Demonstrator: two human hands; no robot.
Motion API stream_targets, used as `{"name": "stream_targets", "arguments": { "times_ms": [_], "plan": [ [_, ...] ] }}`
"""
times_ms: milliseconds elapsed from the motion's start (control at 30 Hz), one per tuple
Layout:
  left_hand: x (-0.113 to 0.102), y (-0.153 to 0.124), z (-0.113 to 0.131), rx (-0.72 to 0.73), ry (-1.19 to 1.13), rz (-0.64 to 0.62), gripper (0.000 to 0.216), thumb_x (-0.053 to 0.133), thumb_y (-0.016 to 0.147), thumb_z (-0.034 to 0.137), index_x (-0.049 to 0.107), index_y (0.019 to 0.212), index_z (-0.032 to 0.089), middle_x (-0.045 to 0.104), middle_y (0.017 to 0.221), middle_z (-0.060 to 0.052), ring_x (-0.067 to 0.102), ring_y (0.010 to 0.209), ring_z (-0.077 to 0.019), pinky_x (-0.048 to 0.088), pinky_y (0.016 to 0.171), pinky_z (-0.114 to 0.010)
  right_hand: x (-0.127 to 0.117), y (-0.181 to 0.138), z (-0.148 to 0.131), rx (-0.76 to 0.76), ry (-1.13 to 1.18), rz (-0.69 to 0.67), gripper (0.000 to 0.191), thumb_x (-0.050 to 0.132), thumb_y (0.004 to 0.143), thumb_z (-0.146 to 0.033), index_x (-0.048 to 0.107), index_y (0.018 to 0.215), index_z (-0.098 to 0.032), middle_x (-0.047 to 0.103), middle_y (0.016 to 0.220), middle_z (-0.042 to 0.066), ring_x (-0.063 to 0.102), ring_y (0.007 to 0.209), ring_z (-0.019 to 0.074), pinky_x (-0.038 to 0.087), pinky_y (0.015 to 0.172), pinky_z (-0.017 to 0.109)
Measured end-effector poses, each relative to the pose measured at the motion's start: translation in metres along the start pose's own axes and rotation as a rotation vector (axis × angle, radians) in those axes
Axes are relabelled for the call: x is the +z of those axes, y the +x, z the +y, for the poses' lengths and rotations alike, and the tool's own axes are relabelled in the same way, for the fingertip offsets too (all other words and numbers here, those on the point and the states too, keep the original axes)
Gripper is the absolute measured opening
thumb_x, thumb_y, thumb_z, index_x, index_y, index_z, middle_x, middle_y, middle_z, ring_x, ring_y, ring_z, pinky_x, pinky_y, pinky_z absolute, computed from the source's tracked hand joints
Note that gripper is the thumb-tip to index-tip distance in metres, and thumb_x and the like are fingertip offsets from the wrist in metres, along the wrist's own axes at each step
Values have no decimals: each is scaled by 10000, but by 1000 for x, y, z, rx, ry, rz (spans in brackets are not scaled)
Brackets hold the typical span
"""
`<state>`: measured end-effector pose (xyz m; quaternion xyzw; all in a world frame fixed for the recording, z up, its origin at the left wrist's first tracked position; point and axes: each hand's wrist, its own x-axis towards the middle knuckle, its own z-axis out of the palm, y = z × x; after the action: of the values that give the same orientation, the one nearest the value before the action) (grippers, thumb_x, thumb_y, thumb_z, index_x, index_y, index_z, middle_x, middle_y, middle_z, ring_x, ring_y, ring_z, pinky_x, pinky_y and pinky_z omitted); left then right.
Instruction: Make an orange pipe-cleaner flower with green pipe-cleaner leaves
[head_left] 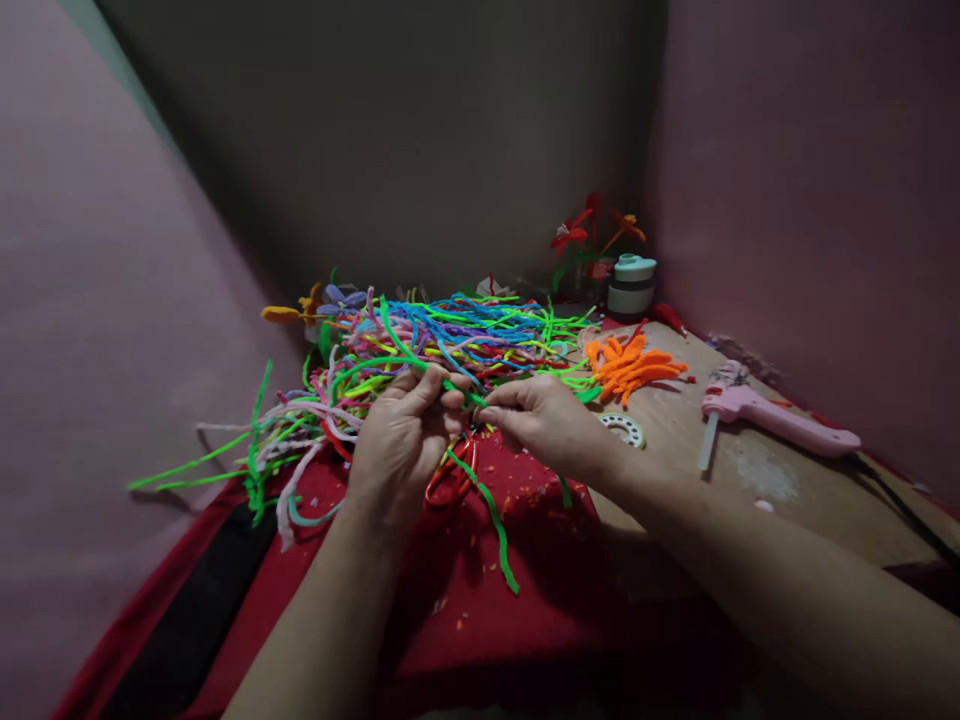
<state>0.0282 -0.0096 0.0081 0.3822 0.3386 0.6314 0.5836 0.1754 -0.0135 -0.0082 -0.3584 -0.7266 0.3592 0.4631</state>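
Observation:
Between my two hands runs a bright green pipe cleaner (459,388), pinched on both sides. My left hand (403,432) grips it with thumb and fingers, and green ends rise above that hand. A little to the right, my right hand (541,418) pinches it near the fingertips; another green piece shows past this hand. Below them hangs a green pipe cleaner strand (491,515) over the red cloth; where its upper end goes is hidden. Red-handled scissors (450,485) lie under my hands, partly covered. Behind sits a large heap of many-coloured pipe cleaners (480,335).
A bundle of orange pipe cleaners (634,368) lies right of the heap. A pink glue gun (780,415) with a black cord rests on the board (757,510). Near my right wrist is a white holed disc (622,430). Red flowers (574,232) and a lidded jar (631,287) stand behind.

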Motion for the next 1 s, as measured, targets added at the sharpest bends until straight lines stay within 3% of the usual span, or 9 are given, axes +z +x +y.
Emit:
{"name": "stream_targets", "arguments": {
  "times_ms": [200, 400, 533, 633, 700, 800, 900, 1000],
  "plan": [
    [-7, 9, 4, 88, -80, 132, 83, 625, 745, 94, 572, 690, 128, 613, 597, 9, 566, 476, -54, 477, 456, -133, 12, -7, 5, -90, -242, 126, 266, 556, 759, -148, 505, 501, -187, 342, 453, -46, 242, 467, 78, 188, 523, 272],
    [-16, 17, 13, 200, -93, 237, 110, 649, 730, 99, 559, 686, 143, 601, 585, 43, 541, 459, -31, 484, 475, -135, 14, -1, 11, 33, -93, -33, 320, 551, 777, -196, 491, 463, -172, 348, 447, -47, 296, 462, 75, 207, 495, 253],
    [-23, 22, 16, 202, -72, 279, 137, 674, 719, 142, 547, 666, 141, 582, 578, 55, 511, 441, -11, 458, 453, -112, 16, -2, 11, 86, 93, -135, 223, 572, 756, -186, 601, 536, -163, 341, 425, -68, 272, 422, 57, 216, 452, 230],
    [-25, 24, 13, 215, -78, 191, 148, 684, 714, 172, 543, 678, 144, 557, 565, 57, 467, 410, -2, 382, 376, -89, 11, -6, 4, 177, 251, -285, 221, 577, 768, -250, 611, 568, -163, 371, 368, -78, 276, 350, 47, 215, 402, 215],
    [-24, 23, 11, 198, -90, 101, 164, 697, 702, 184, 538, 685, 146, 547, 558, 58, 430, 383, 3, 324, 333, -87, 4, -7, 1, 242, 372, -440, 265, 570, 786, -329, 595, 582, -161, 456, 376, -58, 360, 338, 58, 283, 402, 208],
    [-16, 18, 4, 71, -95, -14, 183, 712, 678, 170, 533, 695, 139, 573, 579, 49, 370, 346, 22, 263, 310, -78, -5, -4, 3, 246, 619, -576, 313, 580, 770, -448, 627, 726, -142, 643, 595, 23, 584, 525, 119, 462, 574, 263],
    [-7, 12, -3, -25, -56, -98, 179, 708, 677, 182, 541, 707, 126, 595, 600, 34, 314, 324, 35, 240, 310, -81, -5, 1, 10, 270, 795, -548, 401, 557, 767, -514, 636, 821, -124, 681, 707, 68, 649, 654, 168, 500, 696, 344],
    [-2, 7, -8, -45, -12, -144, 182, 705, 679, 198, 544, 697, 115, 559, 562, 42, 287, 323, 32, 241, 318, -95, 1, 3, 13, 309, 831, -418, 356, 594, 759, -467, 629, 803, -115, 667, 641, 59, 644, 591, 162, 514, 653, 335]
  ]
}}
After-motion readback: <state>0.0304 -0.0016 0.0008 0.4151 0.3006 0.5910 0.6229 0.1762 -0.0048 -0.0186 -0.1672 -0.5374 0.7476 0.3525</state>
